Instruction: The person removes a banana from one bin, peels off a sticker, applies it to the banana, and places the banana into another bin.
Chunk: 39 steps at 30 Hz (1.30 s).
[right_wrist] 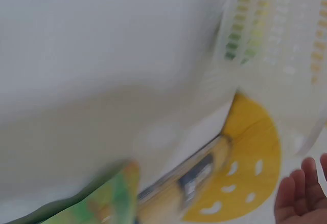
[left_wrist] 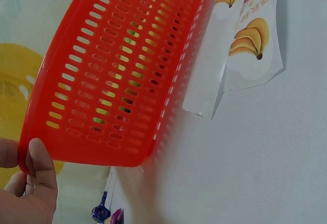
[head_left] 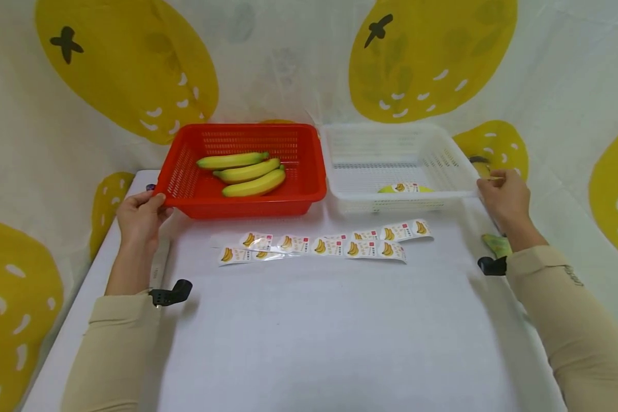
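Baskets are being positioned at the table's far edge: left hand [head_left: 140, 218] grips the red basket [head_left: 247, 171], right hand [head_left: 504, 197] seems to hold the white basket [head_left: 396, 166]. Next, probably labelling bananas [head_left: 247, 171] with stickers [head_left: 319, 245].

Red basket [head_left: 247, 166]: glossy moulded plastic, slotted walls. White basket [head_left: 396, 163]: same slotted plastic, slightly translucent. Bananas [head_left: 247, 173]: smooth, faint sheen. Sticker strip [head_left: 324, 245]: glossy printed paper on shiny backing. Tablecloth [head_left: 309, 332]: matt white cloth. Sleeves [head_left: 582, 326]: matt beige fabric.
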Motion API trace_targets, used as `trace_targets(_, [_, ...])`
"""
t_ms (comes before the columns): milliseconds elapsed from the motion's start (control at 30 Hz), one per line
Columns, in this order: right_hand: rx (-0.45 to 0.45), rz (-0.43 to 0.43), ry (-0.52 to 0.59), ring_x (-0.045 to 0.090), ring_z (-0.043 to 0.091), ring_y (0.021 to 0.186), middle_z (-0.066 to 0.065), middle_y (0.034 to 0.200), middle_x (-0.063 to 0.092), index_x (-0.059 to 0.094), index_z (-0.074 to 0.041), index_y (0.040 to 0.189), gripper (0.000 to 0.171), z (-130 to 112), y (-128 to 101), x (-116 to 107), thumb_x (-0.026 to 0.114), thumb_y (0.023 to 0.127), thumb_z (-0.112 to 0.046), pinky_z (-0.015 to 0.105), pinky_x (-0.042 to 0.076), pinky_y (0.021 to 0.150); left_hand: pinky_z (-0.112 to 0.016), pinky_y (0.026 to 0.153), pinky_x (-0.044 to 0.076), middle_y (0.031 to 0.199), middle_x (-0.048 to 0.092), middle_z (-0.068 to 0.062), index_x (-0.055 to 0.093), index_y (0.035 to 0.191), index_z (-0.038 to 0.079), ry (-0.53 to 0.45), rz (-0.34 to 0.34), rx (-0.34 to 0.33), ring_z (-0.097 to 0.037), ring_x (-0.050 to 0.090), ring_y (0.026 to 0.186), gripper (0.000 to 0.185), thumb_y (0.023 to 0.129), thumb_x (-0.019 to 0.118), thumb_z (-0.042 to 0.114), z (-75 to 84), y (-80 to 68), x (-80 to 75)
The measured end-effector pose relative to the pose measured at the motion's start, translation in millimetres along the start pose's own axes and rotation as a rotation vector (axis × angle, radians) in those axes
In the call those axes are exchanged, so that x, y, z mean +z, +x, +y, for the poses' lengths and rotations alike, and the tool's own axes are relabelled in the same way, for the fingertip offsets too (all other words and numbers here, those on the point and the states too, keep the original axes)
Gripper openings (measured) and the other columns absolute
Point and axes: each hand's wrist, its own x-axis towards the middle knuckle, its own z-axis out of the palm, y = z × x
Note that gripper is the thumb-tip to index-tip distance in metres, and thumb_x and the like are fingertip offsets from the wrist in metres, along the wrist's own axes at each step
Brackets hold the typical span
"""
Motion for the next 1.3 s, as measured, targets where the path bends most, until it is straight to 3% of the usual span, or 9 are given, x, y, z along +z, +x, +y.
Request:
trace_targets(100, [-0.058,0.037,0.033,0.05,0.031,0.117,0.021,0.137,0.052,0.043,-0.003,0.151,0.064,-29,-8,9,0.048,0.102,-0.044,0.023,0.042,0.082,-0.015,0.074,0.057,0.112,0.055,0.004,0.057,0.117,0.018,0.007,0.002,0.004,-0.013,0.064,0.093,0.019,0.099,0.065,0.018,-1.3,0.3,-0.6])
trace_targets(200, [-0.121,-0.006,0.12,0.051,0.029,0.121,0.018,0.143,0.051,0.042,-0.008,0.152,0.063,-73,-21,26,0.05,0.102,-0.046,0.028,0.047,0.091,-0.015,0.074,0.057,0.112,0.055,0.003,0.057,0.117,0.018,-0.003,0.003,0.007,-0.013,0.064,0.094,0.02,0.099,0.065,0.019,-2.1,0.8,-1.4])
trace_targets(467, [-0.444,-0.3,0.244,0.057,0.032,0.126,0.019,0.143,0.057,0.047,-0.01,0.148,0.055,-192,-45,83,0.06,0.102,-0.038,0.044,0.048,0.103,-0.015,0.075,0.057,0.113,0.056,0.003,0.057,0.122,0.016,0.007,0.001,0.02,-0.014,0.066,0.095,0.024,0.099,0.065,0.019,-4.4,4.5,1.7])
trace_targets(667, [-0.544,-0.483,0.214,0.058,0.026,0.127,0.011,0.145,0.058,0.051,-0.013,0.143,0.048,-279,-38,110,0.061,0.102,-0.035,0.043,0.048,0.111,-0.016,0.072,0.058,0.108,0.058,0.0,0.057,0.118,0.014,-0.02,-0.004,0.03,-0.014,0.066,0.086,0.02,0.099,0.064,0.014,-2.4,6.1,3.5])
trace_targets(800, [-0.582,-0.584,0.211,0.059,0.023,0.128,0.008,0.145,0.058,0.055,-0.014,0.14,0.044,-324,-31,136,0.063,0.101,-0.032,0.038,0.049,0.111,-0.016,0.071,0.058,0.108,0.058,0.0,0.057,0.115,0.014,-0.025,-0.004,0.036,-0.013,0.065,0.084,0.017,0.1,0.064,0.013,-0.6,5.2,-0.8])
trace_targets(967, [-0.615,-0.712,0.214,0.057,0.022,0.128,0.009,0.141,0.061,0.061,-0.012,0.134,0.037,-343,-26,166,0.065,0.1,-0.027,0.04,0.047,0.112,-0.016,0.072,0.058,0.111,0.059,0.0,0.057,0.119,0.012,-0.014,-0.021,0.039,-0.013,0.065,0.085,0.021,0.099,0.064,0.013,-5.4,-6.0,0.2])
trace_targets(1167, [-0.596,-0.722,0.053,0.055,0.019,0.128,-0.001,0.134,0.066,0.067,-0.022,0.127,0.033,-340,-17,189,0.069,0.097,-0.037,0.04,0.045,0.111,-0.016,0.074,0.058,0.112,0.06,-0.002,0.055,0.125,0.009,0.02,-0.041,0.04,-0.012,0.065,0.084,0.027,0.1,0.064,0.013,-9.5,-14.3,7.9])
trace_targets(1300, [-0.544,-0.805,0.063,0.051,0.022,0.13,0.003,0.136,0.063,0.064,-0.014,0.132,0.04,-336,-12,203,0.069,0.098,-0.032,0.041,0.041,0.116,-0.017,0.078,0.058,0.122,0.061,-0.005,0.054,0.13,0.01,0.062,-0.046,0.02,-0.013,0.066,0.09,0.032,0.101,0.063,0.017,-12.0,-20.3,9.9])
